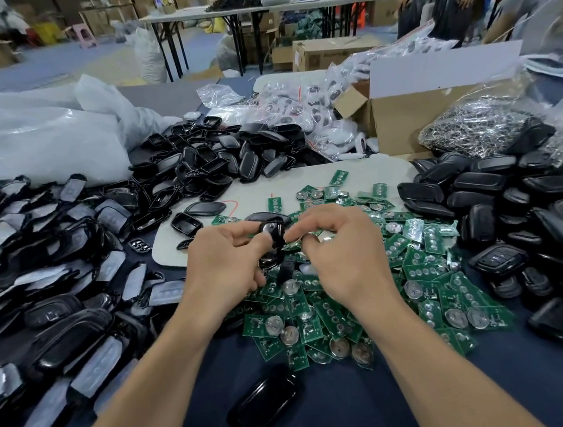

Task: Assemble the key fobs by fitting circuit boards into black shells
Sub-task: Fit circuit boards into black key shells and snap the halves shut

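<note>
The left hand (226, 263) pinched a black shell (270, 231) between thumb and curled fingers, holding it up just above a heap of green circuit boards (350, 296). The right hand (342, 252) had its fingers curled, with thumb and forefinger tips at the shell's right edge. Whether they pinched the shell itself or a board under it could not be told.

The boards, many carrying round silver cells, lay spread over the dark blue surface (344, 414) and onto a white foam sheet (304, 183). Piles of more black casings sat on three sides: a right pile (495, 199), a rear pile (219, 157), and a left pile (55, 269) whose pieces bore grey film. One glossy casing (264, 404) lay alone near the forearms.

Behind stood an open cardboard box (419, 121), a clear bag of metal rings (481, 125) and white plastic bags (36, 140). Print on a farther carton (326, 54) was too blurred to read.
</note>
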